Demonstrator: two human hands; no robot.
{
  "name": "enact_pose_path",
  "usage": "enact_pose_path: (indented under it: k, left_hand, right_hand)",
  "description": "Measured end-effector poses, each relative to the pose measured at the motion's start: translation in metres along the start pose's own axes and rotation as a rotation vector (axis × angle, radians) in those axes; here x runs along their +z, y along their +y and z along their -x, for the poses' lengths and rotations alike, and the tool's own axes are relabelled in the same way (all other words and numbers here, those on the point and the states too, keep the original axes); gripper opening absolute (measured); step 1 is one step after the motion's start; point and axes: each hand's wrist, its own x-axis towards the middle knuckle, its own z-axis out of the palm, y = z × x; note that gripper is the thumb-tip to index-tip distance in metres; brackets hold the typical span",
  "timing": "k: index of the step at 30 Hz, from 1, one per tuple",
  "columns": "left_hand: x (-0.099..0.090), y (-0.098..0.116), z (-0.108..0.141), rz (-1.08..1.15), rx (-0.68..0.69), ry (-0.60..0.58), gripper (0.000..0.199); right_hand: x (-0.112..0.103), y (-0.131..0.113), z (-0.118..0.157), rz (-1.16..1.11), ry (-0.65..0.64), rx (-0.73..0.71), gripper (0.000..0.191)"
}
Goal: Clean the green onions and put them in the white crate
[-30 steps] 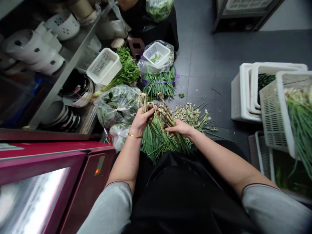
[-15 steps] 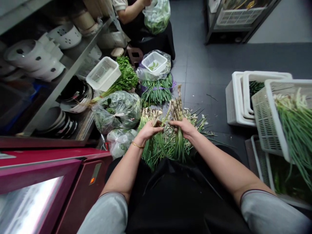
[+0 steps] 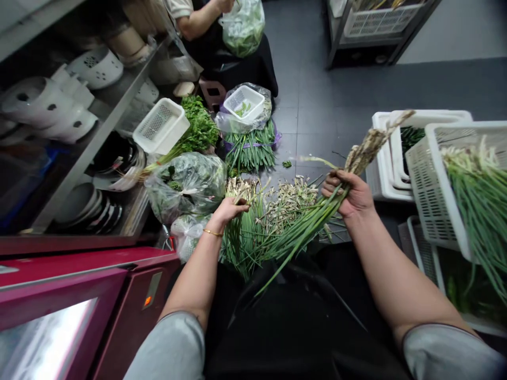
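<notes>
My right hand (image 3: 348, 194) is closed around a bunch of green onions (image 3: 309, 224), whose brown, dirty root ends point up and right while the green leaves trail down-left over my lap. My left hand (image 3: 232, 210), wearing a gold bracelet at the wrist, pinches pale stalks (image 3: 247, 198) above a pile of green onions (image 3: 241, 240) on the floor. Between the hands lies a heap of dry peelings and trimmings (image 3: 295, 203). The hands are well apart.
Bagged greens (image 3: 188, 184) and a white basket (image 3: 161, 126) are at left, beside a shelf (image 3: 103, 124) of bowls. A tied leafy bundle (image 3: 251, 150) lies ahead. White crates (image 3: 430, 184) stand at right. Another person (image 3: 202, 24) holds a bag at the top.
My right hand has swung right with the bunch, which now tilts instead of standing upright. My left hand has shifted slightly left, apart from it. The view has shifted a little.
</notes>
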Motion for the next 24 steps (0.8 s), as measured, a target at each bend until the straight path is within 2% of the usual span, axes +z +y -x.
enact_pose_path:
  k: [2,4,8,10,12,14,17,20,24]
  left_hand:
    - [-0.002,-0.001,-0.001,0.032,-0.023,0.078,0.028]
    - [-0.002,0.000,0.001,0.154,-0.036,0.100,0.034]
    - [0.004,0.013,0.011,0.432,0.018,0.007,0.047]
    - [0.010,0.021,0.016,0.519,0.058,-0.034,0.049]
    - [0.021,0.027,0.020,0.571,0.077,-0.025,0.049]
    - [0.034,0.031,0.023,0.598,0.075,0.018,0.050]
    - [0.050,0.031,0.028,0.615,0.073,0.083,0.051]
    - [0.052,0.029,0.032,0.544,0.086,0.142,0.048]
    - [0.038,0.026,0.033,0.423,0.090,0.083,0.044]
  right_hand:
    - [-0.006,-0.001,-0.001,0.072,0.059,-0.048,0.023]
    - [-0.012,0.005,-0.006,0.244,0.156,-0.053,0.029]
    - [-0.020,0.029,-0.025,0.840,0.400,-0.127,0.028]
    - [-0.013,0.042,-0.029,0.975,0.442,-0.195,0.028]
    - [0.003,0.057,-0.025,0.890,0.330,-0.164,0.039]
    - [0.025,0.077,-0.017,0.740,0.130,-0.060,0.049]
    - [0.054,0.107,-0.006,0.643,-0.076,0.088,0.048]
    - [0.066,0.122,-0.004,0.608,-0.095,0.173,0.043]
    - [0.060,0.110,-0.006,0.592,-0.154,0.260,0.037]
